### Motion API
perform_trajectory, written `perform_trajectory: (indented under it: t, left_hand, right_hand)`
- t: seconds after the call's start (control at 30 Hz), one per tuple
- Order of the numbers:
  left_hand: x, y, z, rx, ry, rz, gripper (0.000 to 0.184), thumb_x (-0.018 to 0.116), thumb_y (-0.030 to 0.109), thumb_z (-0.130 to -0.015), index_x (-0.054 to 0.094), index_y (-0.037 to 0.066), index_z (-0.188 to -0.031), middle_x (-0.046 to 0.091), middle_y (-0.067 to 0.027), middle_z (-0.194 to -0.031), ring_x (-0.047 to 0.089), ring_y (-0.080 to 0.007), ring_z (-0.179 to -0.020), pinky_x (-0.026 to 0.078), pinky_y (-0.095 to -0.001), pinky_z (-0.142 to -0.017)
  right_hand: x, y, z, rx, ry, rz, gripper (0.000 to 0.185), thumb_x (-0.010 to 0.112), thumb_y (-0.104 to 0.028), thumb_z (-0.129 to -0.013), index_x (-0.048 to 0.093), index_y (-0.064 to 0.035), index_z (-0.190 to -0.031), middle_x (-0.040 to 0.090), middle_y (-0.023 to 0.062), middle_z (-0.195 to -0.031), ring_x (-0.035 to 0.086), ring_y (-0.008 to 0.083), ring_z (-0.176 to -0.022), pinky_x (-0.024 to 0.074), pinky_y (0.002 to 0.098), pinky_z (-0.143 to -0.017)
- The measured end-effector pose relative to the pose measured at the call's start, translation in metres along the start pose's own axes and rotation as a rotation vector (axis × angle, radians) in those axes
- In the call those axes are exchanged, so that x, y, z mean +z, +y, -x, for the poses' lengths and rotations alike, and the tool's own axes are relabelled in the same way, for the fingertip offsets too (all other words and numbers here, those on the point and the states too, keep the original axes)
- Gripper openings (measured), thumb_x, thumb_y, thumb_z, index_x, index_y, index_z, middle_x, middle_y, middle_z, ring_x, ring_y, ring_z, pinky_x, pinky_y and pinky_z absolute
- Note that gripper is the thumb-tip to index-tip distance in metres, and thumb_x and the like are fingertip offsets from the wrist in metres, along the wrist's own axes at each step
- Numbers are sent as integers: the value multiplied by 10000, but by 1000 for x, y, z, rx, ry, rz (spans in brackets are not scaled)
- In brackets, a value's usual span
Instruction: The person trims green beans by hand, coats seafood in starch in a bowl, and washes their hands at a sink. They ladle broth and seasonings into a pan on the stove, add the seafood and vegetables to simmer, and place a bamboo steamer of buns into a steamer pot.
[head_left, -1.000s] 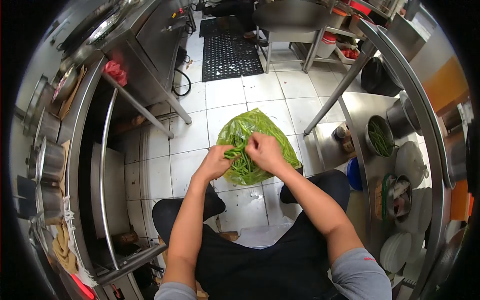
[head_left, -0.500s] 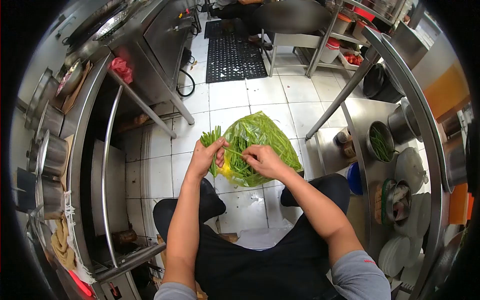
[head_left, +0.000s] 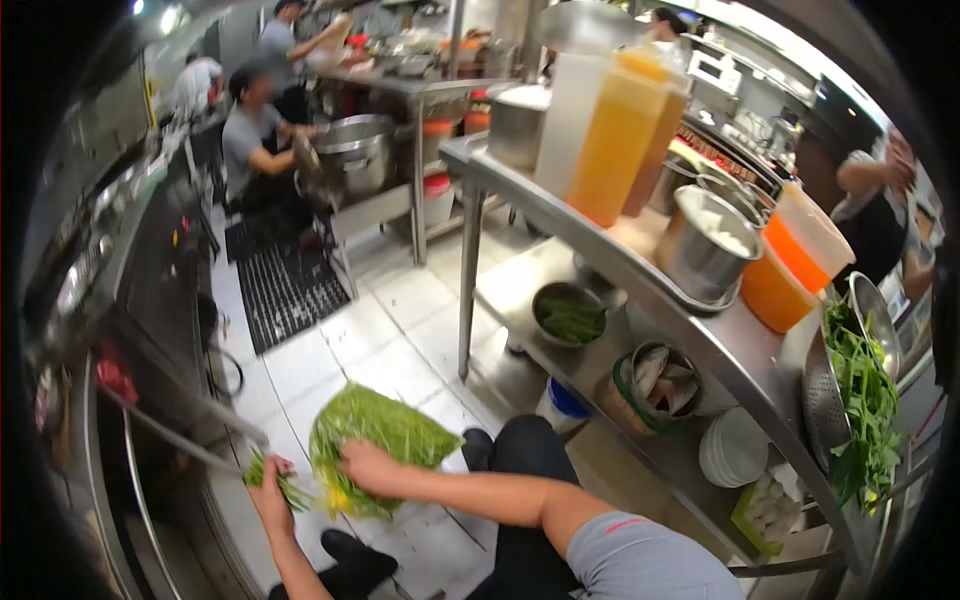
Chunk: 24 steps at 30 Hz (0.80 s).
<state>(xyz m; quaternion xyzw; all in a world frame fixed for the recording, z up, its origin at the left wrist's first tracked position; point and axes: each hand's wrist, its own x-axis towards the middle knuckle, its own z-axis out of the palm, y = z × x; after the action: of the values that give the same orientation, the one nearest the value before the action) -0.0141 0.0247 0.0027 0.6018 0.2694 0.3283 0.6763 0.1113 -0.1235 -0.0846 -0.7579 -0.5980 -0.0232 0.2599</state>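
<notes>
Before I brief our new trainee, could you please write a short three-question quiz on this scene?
1. Which hand holds the bunch of slender green stalks?
2. True or false: the round metal bowl of greens sits on a grey metal shelf.
3. The right hand is at which thing?
A. translucent green plastic bag
B. perforated metal colander
C. black floor mat

Key: 1. Left hand. 2. True. 3. A.

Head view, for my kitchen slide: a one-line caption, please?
Left hand holding green stalks, right hand at a green plastic bag, above white floor tiles.
</notes>
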Motion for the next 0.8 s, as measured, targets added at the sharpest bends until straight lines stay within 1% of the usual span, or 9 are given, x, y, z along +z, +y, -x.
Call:
perform_trajectory:
  t: [0.07,0.1,0.17,0.27,0.33,0.4,0.47,0.7,0.8]
  left_hand:
    - [-1,-21,-6,48,-69,-4,230,546,205,-960,536,30,-809,618,-89,-743,603,-175,-647,497,-310,-629]
    - [10,-16,-1,-73,28,-39,242,542,195,-959,511,32,-785,580,-89,-649,588,-187,-588,511,-323,-607]
    - [16,-19,3,-122,-27,1,226,558,174,-937,504,15,-786,505,-59,-564,526,-171,-464,509,-359,-443]
    - [17,-43,4,-146,-125,-157,177,630,100,-878,518,-11,-798,498,-53,-544,506,-149,-420,499,-323,-395]
    - [22,-43,9,-200,-208,-360,140,678,51,-833,575,-44,-829,545,-67,-570,544,-151,-434,504,-299,-395]
    - [28,-43,16,-180,-398,-464,143,687,72,-832,623,-55,-851,595,-83,-621,569,-162,-447,513,-295,-402]
    - [33,-37,21,-189,-414,-467,141,690,79,-830,643,-51,-851,607,-80,-628,577,-161,-455,506,-294,-408]
    - [29,-34,18,-104,-505,-803,150,663,89,-842,639,-22,-744,566,-50,-534,554,-140,-441,441,-306,-416]
    - [9,-52,8,-52,-500,-827,196,685,147,-832,660,-42,-786,600,-88,-551,585,-152,-454,451,-326,-436]
  right_hand:
    - [3,-6,16,-30,-93,272,174,575,-221,-756,696,-99,-729,554,115,-910,493,281,-986,381,412,-818]
    - [11,-9,20,-37,-58,289,178,582,-233,-744,702,-107,-704,567,104,-916,487,281,-1001,377,423,-808]
    - [16,-7,21,-54,0,326,182,589,-244,-731,707,-115,-680,581,93,-922,482,282,-1016,373,434,-798]
    - [12,-1,20,-57,-65,314,188,586,-254,-733,705,-119,-677,593,84,-904,504,266,-975,373,416,-770]
    - [6,3,15,-78,-86,243,170,583,-248,-738,700,-138,-681,585,66,-883,518,254,-952,369,410,-774]
    - [1,12,10,-82,-134,210,181,574,-261,-796,708,-139,-795,595,71,-874,546,248,-934,372,417,-767]
    - [-5,19,9,-47,-81,-47,217,560,-291,-864,685,-120,-909,603,75,-874,567,251,-926,375,423,-778]
    - [-15,20,5,-69,15,-157,217,601,-298,-863,652,-89,-892,623,93,-866,592,283,-895,409,432,-765]
    - [-20,25,-3,-77,-58,-264,198,623,-262,-840,640,-67,-868,620,116,-832,595,310,-859,438,436,-732]
